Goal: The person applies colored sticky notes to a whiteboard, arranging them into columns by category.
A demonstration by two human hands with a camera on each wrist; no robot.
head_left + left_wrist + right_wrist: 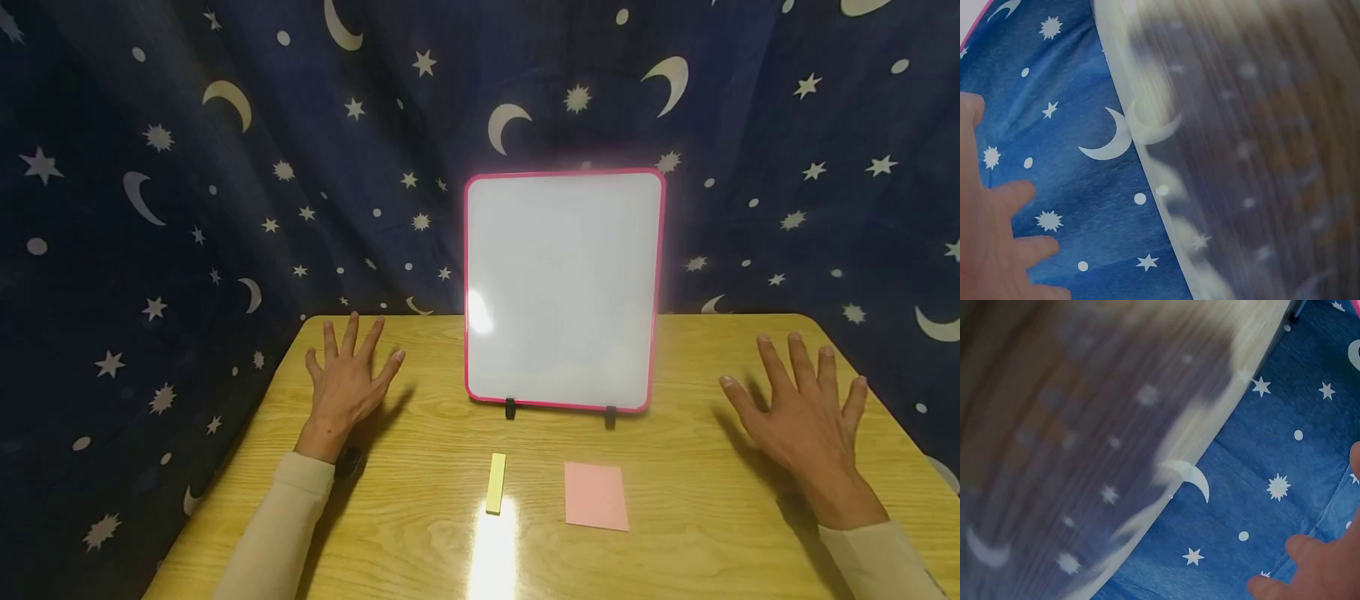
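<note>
My left hand (345,387) hovers with spread fingers above the left side of the wooden table, holding nothing. Over the right side my right hand (806,425) is likewise spread wide and bare. Between them a whiteboard (562,292) with a pink frame stands upright on two small black feet (510,408). In front of it lie a narrow yellow strip (496,483), perhaps a pad of sticky notes, and a square pink sticky note pad (596,497) to its right. Neither hand touches these. The wrist views show part of the left hand (991,244) and right hand (1325,565).
The table (420,550) has a glossy light wood top with a bright reflection near its front. A dark blue curtain (375,150) with moons and stars hangs behind it and along the sides.
</note>
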